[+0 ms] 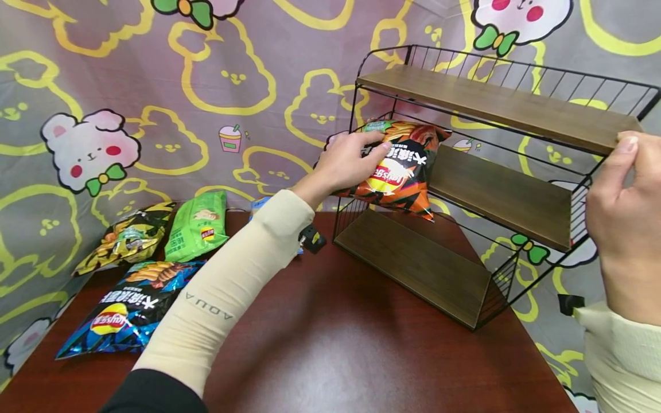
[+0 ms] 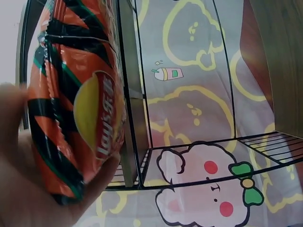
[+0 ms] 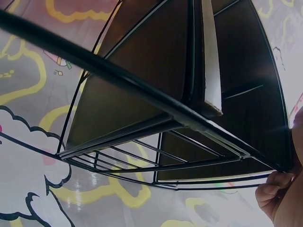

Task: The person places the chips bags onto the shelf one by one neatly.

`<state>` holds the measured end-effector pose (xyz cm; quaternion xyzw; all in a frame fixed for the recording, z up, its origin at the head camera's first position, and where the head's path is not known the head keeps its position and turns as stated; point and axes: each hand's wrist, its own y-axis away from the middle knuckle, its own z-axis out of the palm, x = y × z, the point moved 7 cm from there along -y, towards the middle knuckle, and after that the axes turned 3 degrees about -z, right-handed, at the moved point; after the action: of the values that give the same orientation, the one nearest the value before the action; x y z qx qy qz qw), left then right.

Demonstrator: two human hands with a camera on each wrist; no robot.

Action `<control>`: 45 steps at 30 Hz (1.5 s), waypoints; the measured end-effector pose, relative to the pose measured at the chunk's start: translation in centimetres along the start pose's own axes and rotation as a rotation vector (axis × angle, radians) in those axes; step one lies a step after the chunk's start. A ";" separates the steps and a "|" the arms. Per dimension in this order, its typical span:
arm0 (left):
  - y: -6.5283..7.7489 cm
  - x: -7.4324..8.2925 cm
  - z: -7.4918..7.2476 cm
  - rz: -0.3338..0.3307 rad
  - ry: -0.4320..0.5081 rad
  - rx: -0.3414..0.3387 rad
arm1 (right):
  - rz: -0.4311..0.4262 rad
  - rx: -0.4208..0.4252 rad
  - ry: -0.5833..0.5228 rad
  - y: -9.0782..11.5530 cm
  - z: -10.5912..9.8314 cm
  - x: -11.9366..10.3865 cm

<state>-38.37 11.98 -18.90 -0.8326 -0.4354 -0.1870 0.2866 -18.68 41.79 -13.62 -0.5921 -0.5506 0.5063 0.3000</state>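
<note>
At the left end of the rack (image 1: pixel 490 101), by the middle shelf (image 1: pixel 503 195), is the orange bag (image 1: pixel 400 166). The left hand (image 1: pixel 352 162) holds it by its left side, so most of the bag sticks out from the hand toward the rack's right end. I can't tell if the bag touches the shelf. Far from the bag, the right hand (image 1: pixel 626 198) grips the rack's top right corner. Left of the rack, on the table (image 1: pixel 320 344), lie a green bag (image 1: pixel 196 229), a blue bag (image 1: pixel 135 304) and a black and gold bag (image 1: pixel 131 238).
</note>
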 end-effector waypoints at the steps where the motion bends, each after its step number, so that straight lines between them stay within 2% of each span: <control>1: 0.1 0.0 0.2 0.010 0.008 -0.048 | 0.003 0.006 -0.010 0.0 -0.1 0.1; 7: 1.0 0.0 1.1 0.139 0.052 -0.337 | -0.023 -0.003 -0.007 -0.1 -0.1 0.2; 9: 1.4 0.1 1.3 0.172 0.064 -0.394 | -0.030 0.001 -0.007 -0.2 -0.1 0.2; 12: 1.7 0.4 1.5 0.202 0.060 -0.413 | -0.017 0.020 -0.031 -0.2 -0.2 0.4; 15: 1.7 0.6 1.5 0.225 0.040 -0.381 | -0.001 0.029 -0.036 -0.2 -0.3 0.5; 20: 1.6 0.3 1.2 0.241 0.042 -0.279 | 0.015 0.011 -0.012 -0.2 -0.4 0.4; 28: 2.0 0.7 -0.3 0.316 0.140 -0.074 | 0.020 0.008 0.009 -0.2 -0.5 0.2; 36: 1.3 0.4 -1.3 0.295 0.272 -0.005 | 0.022 0.006 0.002 -0.2 -0.4 0.4; 40: 0.9 0.4 -1.3 0.284 0.280 0.004 | 0.022 0.000 0.016 -0.2 -0.3 0.3; 45: 0.8 0.7 -1.3 0.322 0.244 0.044 | 0.027 0.013 -0.001 -0.2 -0.3 0.1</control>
<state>-37.42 11.24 -17.75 -0.8562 -0.2624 -0.2287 0.3818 -18.49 42.03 -13.40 -0.5971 -0.5396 0.5142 0.2966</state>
